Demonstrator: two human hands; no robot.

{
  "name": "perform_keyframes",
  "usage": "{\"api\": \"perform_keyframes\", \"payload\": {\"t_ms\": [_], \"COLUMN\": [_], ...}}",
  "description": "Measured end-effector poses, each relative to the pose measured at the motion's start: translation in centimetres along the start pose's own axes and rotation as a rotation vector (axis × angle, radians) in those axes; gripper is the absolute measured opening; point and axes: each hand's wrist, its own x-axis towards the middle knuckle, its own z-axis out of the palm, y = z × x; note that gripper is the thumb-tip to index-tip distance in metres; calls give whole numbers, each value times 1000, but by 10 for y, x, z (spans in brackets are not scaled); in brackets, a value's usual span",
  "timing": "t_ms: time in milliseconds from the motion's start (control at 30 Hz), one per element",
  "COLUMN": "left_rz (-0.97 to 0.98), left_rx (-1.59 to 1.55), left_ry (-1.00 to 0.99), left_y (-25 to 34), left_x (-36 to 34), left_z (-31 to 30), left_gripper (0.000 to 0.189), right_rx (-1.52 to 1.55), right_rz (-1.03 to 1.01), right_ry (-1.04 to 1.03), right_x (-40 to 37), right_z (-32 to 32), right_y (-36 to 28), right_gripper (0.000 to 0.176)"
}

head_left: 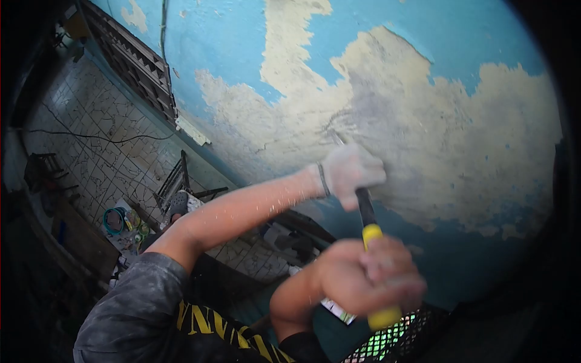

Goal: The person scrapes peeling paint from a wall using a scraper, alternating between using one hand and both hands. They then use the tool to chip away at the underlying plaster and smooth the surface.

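Note:
My left hand (354, 172), whitish with a dark band at the wrist, is closed around the front part of a long scraper (365, 209). The tool has a black and yellow handle. Its thin metal end shows above my left fingers, against bare plaster; whether it touches cannot be told. Lower down, my right hand (375, 275) is wrapped round the yellow grip and slightly blurred. In front of both hands stands the wall (436, 139), where blue paint has come off in large patches, showing cream and grey plaster. Pale specks dot my left forearm.
A louvred window (133, 60) is set in the wall at upper left. On the tiled floor (121, 109) lie a cable and a metal frame (175, 181). Small items, including a teal ring (114, 221), sit nearby. Black mesh (387, 339) shows at the bottom.

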Motion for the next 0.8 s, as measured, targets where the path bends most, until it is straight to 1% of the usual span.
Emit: {"api": "perform_keyframes", "payload": {"t_ms": [33,67,100,167,200,300,333,367,433,533,567,633,700,733,767,800], "left_rz": [30,39,0,-82,-80,-69,-24,16,89,69,43,-9,-84,-125,-68,-16], "left_rx": [-8,-50,-14,40,52,44,-10,-22,-78,-71,-54,-11,40,64,4,-54], "left_ry": [-7,7,36,87,70,-33,-39,-43,-51,-61,-39,2,-92,-141,-114,-85], "left_y": [6,14,8,-13,-17,-15,-8,5,29,22,17,-6,-18,-18,-21,-12], "left_x": [8,14,10,-9,-14,-21,-11,5,31,39,32,4,-17,-24,-23,-6], "left_z": [-2,-2,0,6,1,2,6,9,21,41,41,38,34,33,38,39], "left_gripper": [30,30,31,32,33,33,34,35,35,36,36,37,37,37,37,38], "right_rx": [-21,59,128,90,76,53,22,-49,-42,28,18,19,-41,-49,-39,-29], "right_rz": [-7,-38,-68,-92,43,45,-66,-77,-116,-78,-83,2,93,141,80,23], "right_ry": [162,81,1,-181,-139,-34,-12,-24,216,352,177,144,-28,-63,12,84], "right_x": [4,5,4,-6,-10,-5,0,9,30,39,33,21,8,7,9,14], "right_z": [5,-3,-12,-4,1,-11,-25,-35,-34,-23,-25,-19,-27,-33,-37,-37], "right_y": [-10,-10,-7,23,22,22,21,9,-16,-12,5,22,37,37,35,27], "right_gripper": [43,35,27,27,25,24,28,34,45,45,44,43,33,35,39,43]}}
